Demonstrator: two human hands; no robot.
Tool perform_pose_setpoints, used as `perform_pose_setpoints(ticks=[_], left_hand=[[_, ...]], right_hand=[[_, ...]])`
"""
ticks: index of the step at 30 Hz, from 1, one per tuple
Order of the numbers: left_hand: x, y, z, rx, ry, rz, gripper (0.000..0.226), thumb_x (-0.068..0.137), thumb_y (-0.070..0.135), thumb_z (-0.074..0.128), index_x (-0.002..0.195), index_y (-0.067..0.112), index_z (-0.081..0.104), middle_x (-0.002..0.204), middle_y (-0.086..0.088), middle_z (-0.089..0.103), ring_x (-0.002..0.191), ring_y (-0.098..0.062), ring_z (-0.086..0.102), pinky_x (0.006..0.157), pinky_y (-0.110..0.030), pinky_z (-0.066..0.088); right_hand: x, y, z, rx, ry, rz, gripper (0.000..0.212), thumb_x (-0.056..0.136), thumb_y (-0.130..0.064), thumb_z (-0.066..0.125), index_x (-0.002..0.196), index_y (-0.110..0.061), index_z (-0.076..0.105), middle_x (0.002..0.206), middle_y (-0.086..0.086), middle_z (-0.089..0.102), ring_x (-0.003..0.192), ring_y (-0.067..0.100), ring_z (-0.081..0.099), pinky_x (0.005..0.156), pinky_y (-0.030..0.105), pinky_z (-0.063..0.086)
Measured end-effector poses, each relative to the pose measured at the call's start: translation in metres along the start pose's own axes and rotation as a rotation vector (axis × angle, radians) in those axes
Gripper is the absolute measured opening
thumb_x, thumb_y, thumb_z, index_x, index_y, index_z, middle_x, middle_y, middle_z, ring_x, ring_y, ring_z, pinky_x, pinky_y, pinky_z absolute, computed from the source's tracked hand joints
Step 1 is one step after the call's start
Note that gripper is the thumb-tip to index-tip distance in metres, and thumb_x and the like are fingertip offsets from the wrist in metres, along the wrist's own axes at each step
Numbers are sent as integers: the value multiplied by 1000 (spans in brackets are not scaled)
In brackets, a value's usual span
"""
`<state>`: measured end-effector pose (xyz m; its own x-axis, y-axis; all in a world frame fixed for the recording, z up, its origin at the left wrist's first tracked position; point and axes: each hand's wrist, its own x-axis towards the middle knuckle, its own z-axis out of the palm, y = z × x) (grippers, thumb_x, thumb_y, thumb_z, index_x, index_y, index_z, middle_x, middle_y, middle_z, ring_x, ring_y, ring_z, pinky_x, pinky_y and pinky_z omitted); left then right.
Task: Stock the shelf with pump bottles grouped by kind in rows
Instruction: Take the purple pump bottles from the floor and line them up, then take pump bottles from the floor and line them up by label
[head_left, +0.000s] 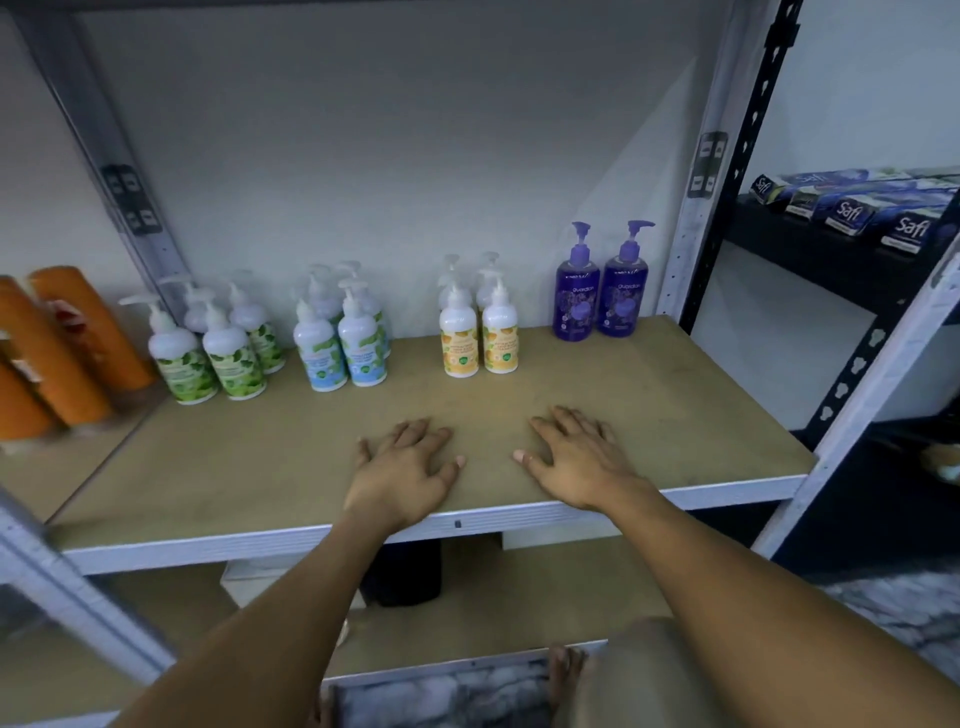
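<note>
Both hands are laid flat, palms down and fingers spread, on the brown board of the shelf (249, 457) near its front edge, in the lower middle of the frame. Nothing is held by the left hand (405, 462), and nothing is held by the right hand (576, 457). The two hands are kept apart, with bare board between the thumbs.

Along the back of the board, four groups of pump bottles are set upright from left to right. Four green-labelled pump bottles (234, 358) are counted at the left, two in front and two behind. Beside them four blue-labelled pump bottles (340, 348) are stood in the same two-by-two order. Further right four yellow-labelled pump bottles (478, 338) are seen, again two in front and two behind. At the far right of the row two purple pump bottles (600, 296) are placed side by side, touching or nearly so.

Blurred orange bottles (67, 343) are seen at the left edge; their number cannot be told. At least four dark blue Safi boxes (852, 213) are laid on a black rack at the upper right.
</note>
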<state>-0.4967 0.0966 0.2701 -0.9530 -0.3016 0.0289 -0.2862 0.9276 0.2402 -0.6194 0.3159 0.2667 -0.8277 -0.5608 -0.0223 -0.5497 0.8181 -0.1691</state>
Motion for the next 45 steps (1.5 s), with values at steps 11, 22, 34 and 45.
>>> perform_pose_setpoints(ticks=[11, 22, 34, 45], left_hand=[[-31, 2, 2, 14, -9, -3, 61, 96, 68, 28, 153, 44, 27, 165, 12, 18, 153, -15, 11, 120, -60, 7], [-109, 100, 49, 37, -12, 330, 63, 88, 66, 45, 147, 44, 38, 165, 9, 15, 152, -31, 6, 118, -61, 13], [-177, 216, 176, -241, -625, 522, 62, 82, 45, 69, 141, 36, 52, 149, 7, 49, 131, -16, 50, 110, -36, 40], [-181, 259, 273, -158, -801, 483, 51, 85, 24, 69, 135, 27, 59, 127, -6, 63, 116, -26, 59, 91, -38, 52]], right_hand=[[-55, 13, -2, 16, 20, -43, 70, 98, -67, 30, 157, -30, 25, 167, 3, 14, 154, 21, 9, 124, 47, 8], [-240, 93, 44, 46, -74, -13, 66, 96, -49, 57, 153, -24, 36, 156, 5, 38, 139, 26, 41, 109, 39, 40], [-379, 178, 136, 178, -265, 321, 68, 90, -36, 66, 151, -34, 36, 139, -1, 53, 119, 22, 55, 97, 45, 47], [-365, 210, 200, 276, -300, 362, 59, 93, -29, 63, 149, -29, 42, 123, 9, 63, 111, 27, 60, 96, 40, 44]])
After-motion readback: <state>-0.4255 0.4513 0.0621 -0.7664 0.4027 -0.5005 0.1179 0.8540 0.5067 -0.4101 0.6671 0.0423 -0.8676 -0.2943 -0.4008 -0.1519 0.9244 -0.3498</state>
